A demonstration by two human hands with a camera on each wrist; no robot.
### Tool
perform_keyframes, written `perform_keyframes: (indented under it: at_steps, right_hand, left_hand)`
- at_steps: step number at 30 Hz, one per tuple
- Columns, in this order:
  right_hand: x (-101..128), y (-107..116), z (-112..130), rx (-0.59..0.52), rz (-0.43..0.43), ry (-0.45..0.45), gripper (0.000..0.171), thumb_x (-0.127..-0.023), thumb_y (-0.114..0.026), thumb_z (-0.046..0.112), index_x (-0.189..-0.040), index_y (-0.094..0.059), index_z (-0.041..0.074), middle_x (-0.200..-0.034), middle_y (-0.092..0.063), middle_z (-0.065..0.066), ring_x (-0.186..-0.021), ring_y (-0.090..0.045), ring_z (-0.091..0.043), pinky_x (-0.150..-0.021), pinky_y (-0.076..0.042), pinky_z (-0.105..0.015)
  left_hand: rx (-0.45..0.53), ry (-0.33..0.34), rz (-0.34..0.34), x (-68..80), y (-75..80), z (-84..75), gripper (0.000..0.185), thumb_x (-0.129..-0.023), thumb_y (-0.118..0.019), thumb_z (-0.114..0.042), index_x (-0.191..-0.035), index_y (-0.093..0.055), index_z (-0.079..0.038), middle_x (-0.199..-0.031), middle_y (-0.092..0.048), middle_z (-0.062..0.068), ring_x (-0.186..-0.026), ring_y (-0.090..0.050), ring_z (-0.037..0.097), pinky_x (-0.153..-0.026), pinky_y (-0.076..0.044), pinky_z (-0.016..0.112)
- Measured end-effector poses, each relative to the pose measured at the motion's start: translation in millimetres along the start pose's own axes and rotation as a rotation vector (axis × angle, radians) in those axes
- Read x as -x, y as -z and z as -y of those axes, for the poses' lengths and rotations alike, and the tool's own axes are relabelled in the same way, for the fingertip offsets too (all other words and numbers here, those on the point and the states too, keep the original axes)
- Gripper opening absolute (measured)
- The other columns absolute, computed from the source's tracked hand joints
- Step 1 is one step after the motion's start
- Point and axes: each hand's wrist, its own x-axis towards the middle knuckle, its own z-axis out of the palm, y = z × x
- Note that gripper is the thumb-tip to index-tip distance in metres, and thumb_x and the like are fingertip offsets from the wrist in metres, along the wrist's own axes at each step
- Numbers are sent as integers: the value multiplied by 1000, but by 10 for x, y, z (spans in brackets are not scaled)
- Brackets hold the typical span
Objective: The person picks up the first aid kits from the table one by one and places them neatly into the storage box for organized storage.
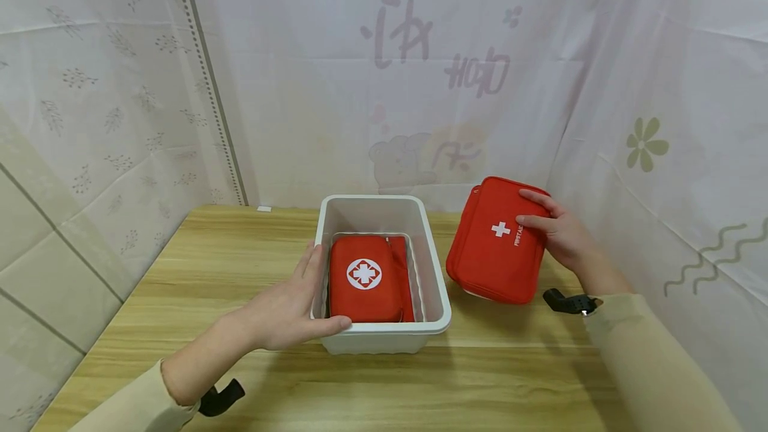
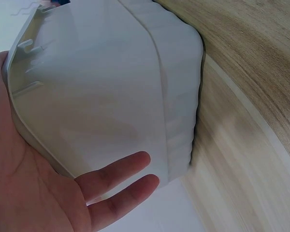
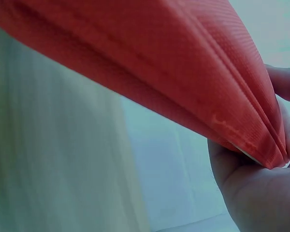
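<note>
My right hand (image 1: 564,235) grips a red first aid bag (image 1: 480,252) with a white cross by its right edge. The bag is tilted above the table, to the right of a pale plastic bin (image 1: 433,272). In the right wrist view the bag's edge (image 3: 251,130) sits between thumb and fingers. My left hand (image 1: 288,315) rests on the bin's near left corner, thumb along the front rim. The left wrist view has its straight fingers (image 2: 118,176) against the bin's outer wall (image 2: 101,96). Inside the bin lies a red case (image 1: 366,305) with a round white cross emblem.
Beside the case in the bin is another red item (image 1: 401,265), partly hidden. The bin stands on a wooden table (image 1: 240,252). Patterned white curtains (image 1: 336,85) hang behind the table and at both sides. A small white piece (image 1: 264,209) lies at the back edge.
</note>
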Motion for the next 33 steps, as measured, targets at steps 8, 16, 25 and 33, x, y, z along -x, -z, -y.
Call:
perform_keyframes:
  at_steps: [8,16,25,33]
  right_hand:
    - [-37,12,303,5,-15,53,69,-109,-68,11,-171,-39,24,-141,-48,8,-110,-69,-9,-85,-66,-28]
    - [-57,-95,576,4,-83,73,70,-106,-74,17,-168,-44,29,-142,-48,8,-116,-64,-11,-85,-66,-26]
    - [-69,-266,790,0,-86,104,70,-105,-76,19,-167,-46,31,-146,-47,11,-126,-57,-16,-85,-66,-27]
    - [-75,-492,935,-36,-53,136,67,-105,-74,17,-166,-48,31,-150,-46,9,-130,-54,-19,-86,-66,-27]
  left_hand:
    - [15,13,8,-1,5,3,132,-94,-66,-80,-176,6,-5,-185,4,20,-160,-39,48,-112,-55,61]
    - [18,8,2,-5,1,9,131,-95,-68,-76,-176,7,-7,-185,4,20,-159,-41,49,-109,-57,61]
    - [15,11,7,0,3,-2,132,-94,-66,-79,-176,6,-5,-185,3,21,-156,-46,49,-108,-58,61]
    - [9,15,5,1,-13,2,131,-95,-67,-77,-176,5,-4,-185,3,21,-159,-41,48,-110,-56,61]
